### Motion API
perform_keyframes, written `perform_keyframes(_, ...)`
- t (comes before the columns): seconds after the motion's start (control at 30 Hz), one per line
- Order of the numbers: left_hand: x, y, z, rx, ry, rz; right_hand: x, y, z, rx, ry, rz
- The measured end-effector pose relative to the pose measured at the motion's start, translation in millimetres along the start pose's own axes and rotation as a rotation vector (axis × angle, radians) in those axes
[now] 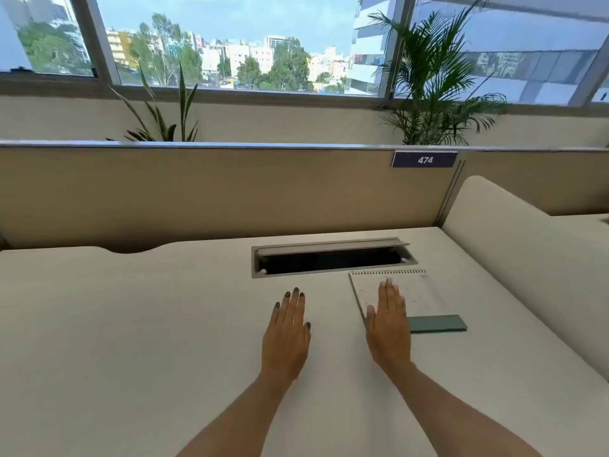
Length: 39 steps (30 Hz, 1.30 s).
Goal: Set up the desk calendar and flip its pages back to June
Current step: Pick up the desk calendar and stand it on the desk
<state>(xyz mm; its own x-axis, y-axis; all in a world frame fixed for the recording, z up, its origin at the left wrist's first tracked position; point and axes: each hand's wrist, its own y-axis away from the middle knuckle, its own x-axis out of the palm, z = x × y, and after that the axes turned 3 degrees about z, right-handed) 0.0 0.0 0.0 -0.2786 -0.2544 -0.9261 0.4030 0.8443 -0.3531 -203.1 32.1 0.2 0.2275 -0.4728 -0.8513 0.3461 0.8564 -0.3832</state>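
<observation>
The desk calendar lies flat on the white desk, right of centre, its wire spiral binding along the far edge and a pale printed page facing up. A grey-green flap of its stand sticks out at the near edge. My right hand is stretched out flat, fingers together, over the calendar's left part; whether it touches the page is unclear. My left hand rests palm down on the bare desk to the left of the calendar, fingers extended, holding nothing.
An open cable tray slot sits in the desk just beyond the calendar. A beige partition with a "474" label closes the back, a cream side divider stands at the right. Plants and windows lie behind.
</observation>
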Motion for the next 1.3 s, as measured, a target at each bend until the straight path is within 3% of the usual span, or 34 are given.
perform_keyframes(0.2, 28, 14, 8, -0.042, 0.042, 0.224, 25, 2, -34, 0.313, 0.042, -0.023)
perform_keyframes(0.27, 33, 18, 11, -0.059, 0.045, 0.224, 30, 3, -37, 0.339, 0.075, -0.02)
perform_keyframes(0.67, 38, 26, 12, -0.142, 0.137, 0.257, 41, 32, -28, 0.181, 0.215, -0.167)
perform_keyframes(0.8, 37, 22, 7, -0.212, 0.265, 0.245, 29, 54, 5, 0.093, 0.117, -0.2)
perform_keyframes(0.97, 28, 13, -1, -0.428, 0.646, 0.205, 24, 79, 50, -0.022, -0.095, -0.157)
perform_keyframes(1.07, 23, 15, 0, -0.504, 0.748, 0.172, 21, 79, 59, -0.05, -0.268, -0.127)
perform_keyframes(1.13, 21, 15, 3, -0.562, 0.778, 0.143, 18, 73, 58, 0.037, -0.345, -0.146)
perform_keyframes(1.2, 17, 15, 4, -0.607, 0.797, 0.112, 15, 61, 52, 0.238, -0.32, -0.179)
perform_keyframes(1.3, 11, 13, 5, -0.694, 0.783, 0.123, 5, 41, 40, 0.583, -0.22, -0.036)
